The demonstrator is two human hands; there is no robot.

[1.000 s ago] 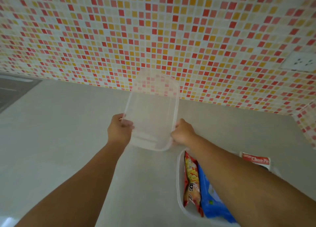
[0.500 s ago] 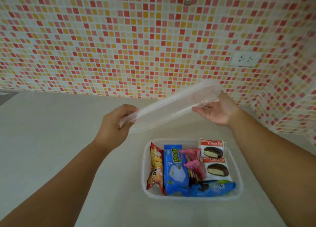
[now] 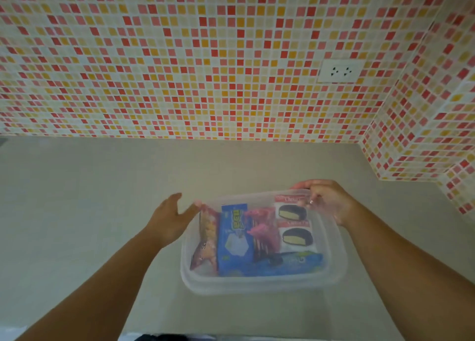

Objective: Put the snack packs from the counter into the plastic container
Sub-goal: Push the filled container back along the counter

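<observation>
A: Walls?
B: Mosaic tile wall (image 3: 180, 57), red, orange, yellow, cream squares; wraps a corner at the far right. White socket (image 3: 339, 71) on it, right side.
A: Surface?
B: Plain pale grey desk (image 3: 77, 199), soft even light.

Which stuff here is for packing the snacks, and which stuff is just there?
For the job:
plastic container
clear lid lying over it
snack packs inside
left hand at the lid's left edge
right hand gripping its far right corner

Just there:
wall socket
tiled wall
counter
</observation>
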